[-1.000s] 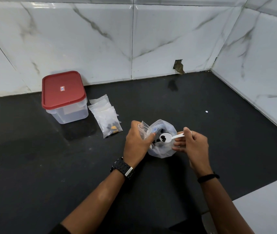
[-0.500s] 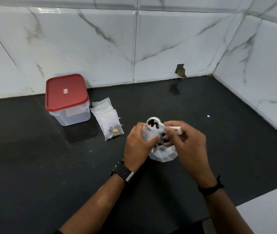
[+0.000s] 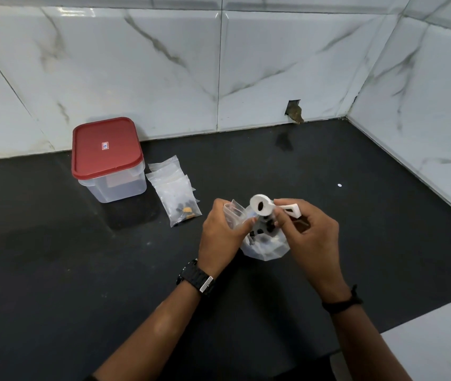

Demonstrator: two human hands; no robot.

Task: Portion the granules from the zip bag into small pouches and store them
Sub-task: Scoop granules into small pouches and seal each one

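A clear zip bag (image 3: 267, 247) with dark granules stands on the black counter between my hands. My left hand (image 3: 223, 236) holds a small clear pouch (image 3: 232, 211) upright by its mouth. My right hand (image 3: 311, 236) pinches the handle of a white measuring spoon (image 3: 263, 207). The spoon's bowl is tipped toward the pouch, just right of its mouth, with a few dark granules still in it. A pile of small pouches (image 3: 176, 193), one holding dark and orange pieces, lies to the left.
A clear plastic box with a red lid (image 3: 107, 158) stands shut at the back left against the marble wall. The tiled walls meet in a corner at the back right. A white surface (image 3: 433, 350) borders the counter at the lower right.
My right hand lifted the loaded spoon out of the zip bag, brought it up to the pouch's mouth and tilted it. Fewer granules sit in the spoon now.
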